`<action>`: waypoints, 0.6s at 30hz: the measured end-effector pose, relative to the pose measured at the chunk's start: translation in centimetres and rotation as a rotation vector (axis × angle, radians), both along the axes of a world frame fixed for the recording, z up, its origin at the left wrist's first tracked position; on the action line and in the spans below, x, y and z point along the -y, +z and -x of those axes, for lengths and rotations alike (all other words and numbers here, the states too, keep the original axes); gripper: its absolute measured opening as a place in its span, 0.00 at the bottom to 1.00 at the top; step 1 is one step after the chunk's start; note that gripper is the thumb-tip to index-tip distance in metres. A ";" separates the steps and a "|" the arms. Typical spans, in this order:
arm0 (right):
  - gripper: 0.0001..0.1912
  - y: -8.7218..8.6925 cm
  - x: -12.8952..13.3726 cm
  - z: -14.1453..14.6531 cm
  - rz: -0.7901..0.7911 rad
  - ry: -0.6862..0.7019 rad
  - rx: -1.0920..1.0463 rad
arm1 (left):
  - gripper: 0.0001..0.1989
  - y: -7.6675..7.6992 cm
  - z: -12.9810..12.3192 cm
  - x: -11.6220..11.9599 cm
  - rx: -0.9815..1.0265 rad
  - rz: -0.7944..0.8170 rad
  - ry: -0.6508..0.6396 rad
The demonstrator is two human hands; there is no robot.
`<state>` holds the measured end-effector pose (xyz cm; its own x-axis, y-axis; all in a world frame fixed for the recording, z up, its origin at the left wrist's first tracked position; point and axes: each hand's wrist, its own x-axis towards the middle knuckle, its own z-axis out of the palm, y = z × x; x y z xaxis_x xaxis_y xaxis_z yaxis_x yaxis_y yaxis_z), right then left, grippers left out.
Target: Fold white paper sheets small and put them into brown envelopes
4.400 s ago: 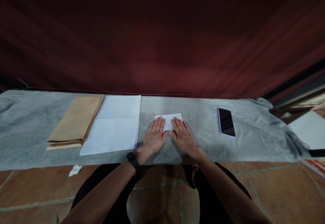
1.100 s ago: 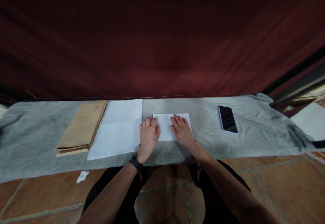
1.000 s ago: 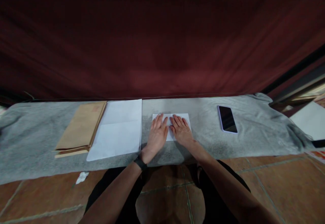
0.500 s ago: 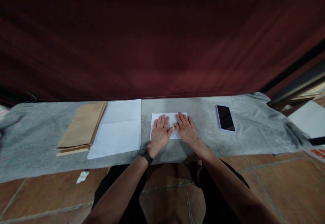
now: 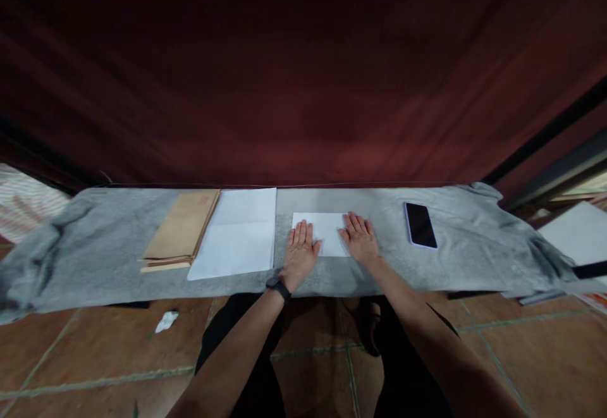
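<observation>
A small white sheet of paper, which looks folded, lies flat on the grey cloth in front of me. My left hand rests palm down over its left end, fingers stretched out. On the right end lies my right hand, also flat with fingers extended. Between the two hands the middle of the paper shows bare. A dark watch is on my left wrist. Left of my left hand is a stack of larger white sheets with a crease across the top one.
Brown paper envelopes are stacked at the left of the white sheets. A phone with a pale purple edge lies to the right. The grey cloth covers the narrow surface, with a dark red curtain behind.
My hands have moved apart along the small paper, from near its middle to its two ends. More of the paper's centre shows. The camera view has shifted slightly left.
</observation>
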<state>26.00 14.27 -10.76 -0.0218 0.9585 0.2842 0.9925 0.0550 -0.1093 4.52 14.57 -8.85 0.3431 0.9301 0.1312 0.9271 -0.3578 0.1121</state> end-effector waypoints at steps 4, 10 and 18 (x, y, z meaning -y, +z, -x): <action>0.30 0.1 -0.1 0.2 0.000 -0.005 0.012 | 0.31 0.8 1.1 0.7 -0.013 0.017 -0.061; 0.30 0.2 0.0 0.2 0.004 0.006 0.040 | 0.29 1.1 2.8 2.6 -0.037 0.008 -0.090; 0.28 2.4 0.0 1.8 0.103 -0.077 0.050 | 0.28 1.5 3.3 3.8 -0.059 0.033 -0.068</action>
